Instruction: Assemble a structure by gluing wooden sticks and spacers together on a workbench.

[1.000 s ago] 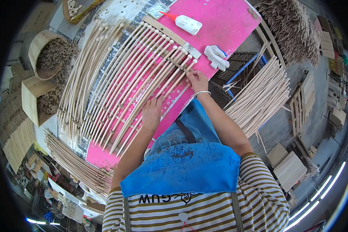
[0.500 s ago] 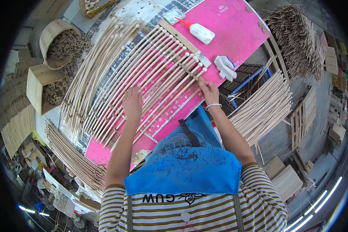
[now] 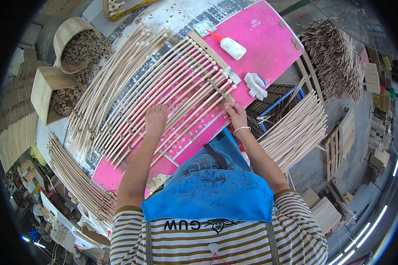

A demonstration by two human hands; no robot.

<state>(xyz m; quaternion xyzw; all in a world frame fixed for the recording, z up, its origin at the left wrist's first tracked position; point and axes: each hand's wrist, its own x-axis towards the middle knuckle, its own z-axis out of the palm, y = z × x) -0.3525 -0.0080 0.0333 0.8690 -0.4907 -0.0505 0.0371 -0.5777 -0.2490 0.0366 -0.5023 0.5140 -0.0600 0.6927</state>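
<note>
Many slender wooden rods with round ball ends [image 3: 199, 84] lie side by side across the pink sheet [image 3: 269, 35]. My left hand [image 3: 156, 120] rests palm down over the middle of these rods, its fingers laid across them. At the near end of a wooden strip [image 3: 227, 95] that crosses beneath the rods, my right hand [image 3: 235, 115] has its fingers bent and drawn together. Whatever may be between those fingertips is too small to make out. Dark rings or beads sit on several rods toward their lower ends.
A white glue bottle [image 3: 232, 48] with a red nozzle and a white glove [image 3: 255, 85] lie on the sheet. To the left, a wooden tub [image 3: 59, 42] and box [image 3: 42, 95] spill small wooden rings. Bundled rods [image 3: 296, 132] stand right, beside a dark crate [image 3: 274, 99].
My right hand has drawn slightly back from the wooden strip's end, toward me. My left hand has moved a little to the right and down over the rods. The whole view has shifted slightly.
</note>
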